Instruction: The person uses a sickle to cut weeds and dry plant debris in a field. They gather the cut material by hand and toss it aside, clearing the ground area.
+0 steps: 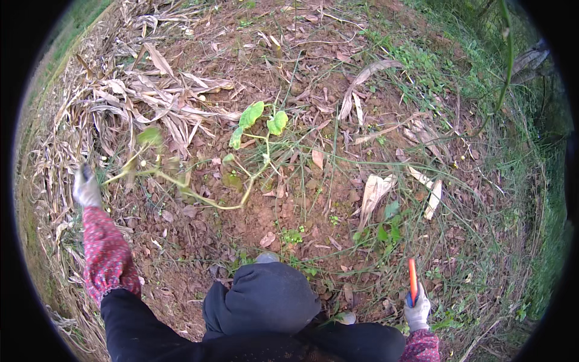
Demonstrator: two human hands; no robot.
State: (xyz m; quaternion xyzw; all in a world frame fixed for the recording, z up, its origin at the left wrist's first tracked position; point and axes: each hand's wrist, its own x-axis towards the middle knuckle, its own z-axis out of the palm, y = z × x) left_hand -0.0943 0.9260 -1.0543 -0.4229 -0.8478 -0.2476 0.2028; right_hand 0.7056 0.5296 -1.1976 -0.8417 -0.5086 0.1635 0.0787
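My left hand [87, 186], in a pale work glove and a red patterned sleeve, is stretched out at the far left. It is blurred, its fingers at the end of a long green vine stem [199, 197]; whether they grip it cannot be told. From there the stem curves across the soil to the middle, bearing yellowing green leaves [251, 115]. My right hand [417, 307], gloved too, is closed around a tool with an orange and blue handle [413, 280] at the lower right. The rest of that tool is hidden or too small to make out.
Dry corn stalks and husks [135, 97] lie heaped at the upper left. Reddish soil [271, 226] with scattered dry leaves spreads before my knees. Thin green grass and weeds [452, 181] cover the right side, where another green stem [509, 59] hangs near the upper rim.
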